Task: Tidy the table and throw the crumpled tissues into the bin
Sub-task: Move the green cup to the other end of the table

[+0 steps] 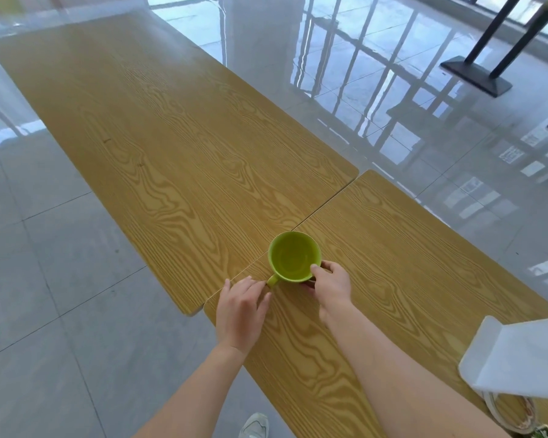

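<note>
A green cup [293, 256] stands upright and empty on the wooden table [178, 128], at the seam where two tabletops meet. My right hand [331, 284] holds the cup's near right side, thumb on the rim and fingers around the wall. My left hand [244, 303] rests on the table just left of the cup, its fingertips at the small handle; I cannot tell whether it grips the handle. No crumpled tissue and no bin are in view.
A white flat object [516, 358] lies at the table's near right edge, with a round patterned thing [510, 415] partly under it. Glossy tiled floor surrounds the table. A black table base [478, 74] stands far right. My shoe [255, 425] shows below.
</note>
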`<control>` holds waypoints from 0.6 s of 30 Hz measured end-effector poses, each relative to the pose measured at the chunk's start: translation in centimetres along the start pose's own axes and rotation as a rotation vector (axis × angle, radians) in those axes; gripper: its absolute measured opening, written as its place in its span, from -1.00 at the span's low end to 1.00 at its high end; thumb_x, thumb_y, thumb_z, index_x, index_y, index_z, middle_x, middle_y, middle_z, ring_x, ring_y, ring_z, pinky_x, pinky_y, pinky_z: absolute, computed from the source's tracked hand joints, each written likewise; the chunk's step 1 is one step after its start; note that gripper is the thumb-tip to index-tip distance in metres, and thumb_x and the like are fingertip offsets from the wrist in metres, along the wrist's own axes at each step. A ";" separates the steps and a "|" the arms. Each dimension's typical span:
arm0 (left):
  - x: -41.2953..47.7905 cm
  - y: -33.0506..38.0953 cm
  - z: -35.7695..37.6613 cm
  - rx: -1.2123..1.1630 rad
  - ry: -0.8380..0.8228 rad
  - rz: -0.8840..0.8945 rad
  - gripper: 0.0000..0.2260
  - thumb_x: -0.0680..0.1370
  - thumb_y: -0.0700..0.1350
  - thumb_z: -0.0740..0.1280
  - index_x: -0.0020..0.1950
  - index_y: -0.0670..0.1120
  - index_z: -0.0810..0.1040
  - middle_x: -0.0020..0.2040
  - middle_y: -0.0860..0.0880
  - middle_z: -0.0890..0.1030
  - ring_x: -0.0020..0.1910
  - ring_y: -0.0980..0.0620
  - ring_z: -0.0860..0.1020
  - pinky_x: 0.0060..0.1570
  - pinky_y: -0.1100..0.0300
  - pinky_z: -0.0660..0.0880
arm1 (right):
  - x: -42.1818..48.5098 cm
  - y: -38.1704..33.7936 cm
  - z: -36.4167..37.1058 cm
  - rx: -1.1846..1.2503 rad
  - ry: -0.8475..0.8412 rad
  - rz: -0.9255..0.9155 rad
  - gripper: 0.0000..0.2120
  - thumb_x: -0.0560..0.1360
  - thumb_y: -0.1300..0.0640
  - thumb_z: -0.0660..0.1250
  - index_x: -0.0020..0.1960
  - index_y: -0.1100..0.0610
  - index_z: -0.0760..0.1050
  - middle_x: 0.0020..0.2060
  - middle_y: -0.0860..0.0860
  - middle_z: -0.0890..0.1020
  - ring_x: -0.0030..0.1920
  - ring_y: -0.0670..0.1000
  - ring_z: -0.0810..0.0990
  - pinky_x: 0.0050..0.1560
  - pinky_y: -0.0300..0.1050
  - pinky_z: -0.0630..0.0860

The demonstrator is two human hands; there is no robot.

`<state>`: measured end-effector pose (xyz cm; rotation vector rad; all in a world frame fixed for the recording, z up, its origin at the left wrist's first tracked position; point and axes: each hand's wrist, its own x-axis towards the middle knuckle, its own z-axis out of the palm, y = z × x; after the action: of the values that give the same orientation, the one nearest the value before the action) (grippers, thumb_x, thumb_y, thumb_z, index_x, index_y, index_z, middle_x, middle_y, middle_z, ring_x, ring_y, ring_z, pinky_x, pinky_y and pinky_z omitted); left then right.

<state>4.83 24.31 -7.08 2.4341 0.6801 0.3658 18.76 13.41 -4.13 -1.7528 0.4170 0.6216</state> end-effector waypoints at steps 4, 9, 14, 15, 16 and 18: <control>-0.2 -0.1 -0.1 0.014 0.039 0.010 -0.83 0.49 -0.16 0.47 0.06 -0.14 0.66 -0.05 -0.02 0.69 0.11 -0.07 0.63 0.26 -0.28 0.45 | 0.0 0.3 0.3 0.054 -0.006 0.027 -0.88 0.59 0.18 0.31 -0.03 -0.05 0.48 0.03 0.08 0.63 -0.02 0.11 0.69 0.12 0.16 0.61; 0.6 0.6 -0.6 -0.025 0.064 -0.080 -0.90 0.56 -0.05 0.39 -0.02 -0.05 0.65 -0.22 0.07 0.63 -0.16 0.04 0.60 0.27 -0.18 0.44 | -0.2 0.2 0.4 0.109 -0.024 0.032 -0.87 0.59 0.21 0.31 -0.03 -0.01 0.47 -0.02 0.09 0.63 -0.07 0.09 0.71 0.00 0.08 0.68; 0.6 0.5 -0.8 -0.039 0.048 -0.096 -0.88 0.57 -0.02 0.35 -0.03 -0.03 0.65 -0.23 0.10 0.62 -0.18 0.08 0.57 0.31 -0.14 0.41 | -0.4 0.2 0.4 0.129 -0.035 0.040 -0.89 0.58 0.22 0.33 0.07 0.06 0.49 -0.02 0.11 0.63 -0.07 0.11 0.71 0.01 0.09 0.67; 0.6 0.5 -0.8 -0.040 0.043 -0.098 -0.88 0.57 -0.02 0.35 -0.02 -0.02 0.65 -0.22 0.10 0.62 -0.17 0.07 0.58 0.31 -0.14 0.41 | -0.4 0.2 0.4 0.132 -0.036 0.043 -0.89 0.58 0.23 0.33 0.04 0.05 0.48 -0.02 0.11 0.63 -0.08 0.11 0.71 0.01 0.09 0.67; 0.7 0.5 -0.8 -0.042 0.038 -0.098 -0.88 0.58 -0.02 0.35 -0.02 -0.03 0.65 -0.21 0.10 0.63 -0.16 0.07 0.58 0.31 -0.14 0.41 | -0.5 0.2 0.4 0.133 -0.038 0.046 -0.89 0.58 0.23 0.33 0.02 0.04 0.48 -0.02 0.11 0.63 -0.08 0.11 0.71 0.00 0.09 0.67; 0.7 0.5 -0.9 -0.047 0.031 -0.097 -0.88 0.58 -0.03 0.35 -0.01 -0.03 0.65 -0.21 0.09 0.63 -0.16 0.07 0.58 0.31 -0.14 0.41 | -0.5 0.2 0.3 0.132 -0.041 0.046 -0.88 0.57 0.23 0.34 -0.02 0.02 0.48 -0.02 0.11 0.64 -0.08 0.11 0.71 -0.01 0.08 0.68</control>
<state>5.24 24.76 -6.05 2.3461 0.7914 0.3767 18.13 13.63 -4.04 -1.6064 0.4611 0.6477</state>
